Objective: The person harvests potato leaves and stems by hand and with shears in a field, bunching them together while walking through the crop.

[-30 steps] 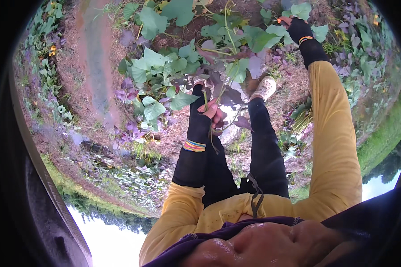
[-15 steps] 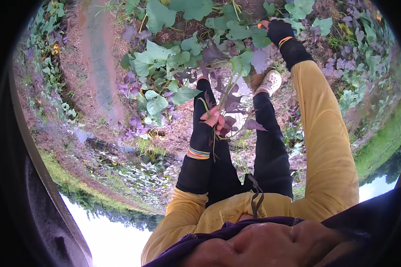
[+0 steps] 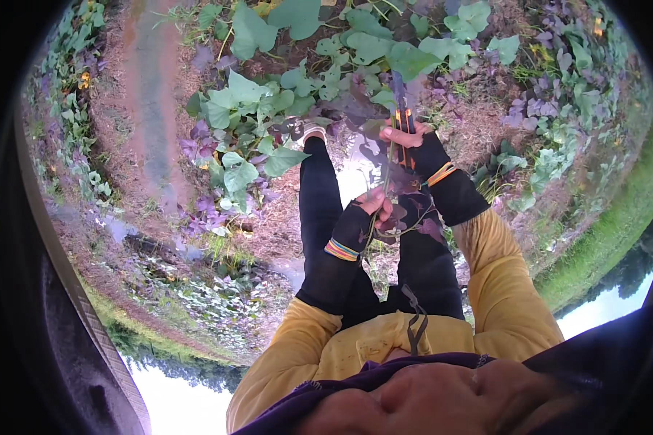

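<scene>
My left hand, in a black fingerless sleeve with coloured bands at the wrist, is closed round a bunch of leafy vine cuttings with green stems and purple leaves. Just above and to its right, my right hand grips a pair of garden shears with black and orange handles. The dark blades point away from me. Stems and purple leaves pass close beside the right fingers; whether these also pinch a stem, I cannot tell.
Broad green-leaved vines spread ahead and to the left, with purple foliage among them. A bare soil path runs at the left. My shoe stands at the vines' edge. Grass borders the right.
My right hand has come back from the far right leaves to beside my left hand, and the shears now show clearly. My left hand has shifted slightly right with the cuttings.
</scene>
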`<state>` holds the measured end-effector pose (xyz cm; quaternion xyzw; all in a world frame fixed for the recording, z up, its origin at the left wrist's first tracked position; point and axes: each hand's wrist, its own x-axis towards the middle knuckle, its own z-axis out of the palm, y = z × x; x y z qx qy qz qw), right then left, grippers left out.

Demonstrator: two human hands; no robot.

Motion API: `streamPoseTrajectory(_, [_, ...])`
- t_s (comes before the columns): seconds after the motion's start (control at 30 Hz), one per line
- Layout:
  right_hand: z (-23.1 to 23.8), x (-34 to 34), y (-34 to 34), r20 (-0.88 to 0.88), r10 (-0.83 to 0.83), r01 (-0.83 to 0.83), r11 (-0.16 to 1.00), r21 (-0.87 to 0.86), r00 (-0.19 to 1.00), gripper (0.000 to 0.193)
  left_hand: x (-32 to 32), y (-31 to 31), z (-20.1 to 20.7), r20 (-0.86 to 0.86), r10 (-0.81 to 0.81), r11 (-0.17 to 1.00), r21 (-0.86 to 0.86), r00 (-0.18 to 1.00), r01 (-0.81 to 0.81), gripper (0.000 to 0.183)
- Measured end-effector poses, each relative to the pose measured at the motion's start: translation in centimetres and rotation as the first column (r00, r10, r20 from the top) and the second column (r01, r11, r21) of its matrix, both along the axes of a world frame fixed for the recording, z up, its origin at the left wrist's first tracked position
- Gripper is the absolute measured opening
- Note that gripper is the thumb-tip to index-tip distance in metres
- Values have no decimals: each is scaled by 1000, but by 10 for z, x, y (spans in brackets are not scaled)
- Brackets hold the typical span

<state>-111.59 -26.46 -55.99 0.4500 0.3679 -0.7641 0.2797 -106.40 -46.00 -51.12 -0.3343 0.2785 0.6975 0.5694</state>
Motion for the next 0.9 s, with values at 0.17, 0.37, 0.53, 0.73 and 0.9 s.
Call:
streamPoseTrajectory(0.17, [4, -11, 14, -194, 42, 13, 961, 275, 980, 33, 8, 7, -7, 12, 61, 972, -228, 998, -57, 43])
streamPoseTrajectory(0.37, [15, -14, 48, -266, 833, -220, 411, 885, 486, 40, 8, -29, -36, 115, 361, 889, -341, 925, -305, 38])
streamPoseTrajectory(0.53, [30, 26, 43, -185, 983, -259, 176, 950, -12, 46, -44, 13, -11, -40, 329, 940, -81, 944, -331, 44])
streamPoseTrajectory(0.73, [24, 47, 51, -246, 969, -384, 234, 893, 20, 46, -23, 15, -42, 21, 352, 935, 31, 936, -352, 35])
streamPoseTrajectory(0.9, [21, 52, 53, -216, 974, -445, 165, 880, -66, 46, -20, 20, -46, 125, 396, 902, 130, 910, -411, 37])
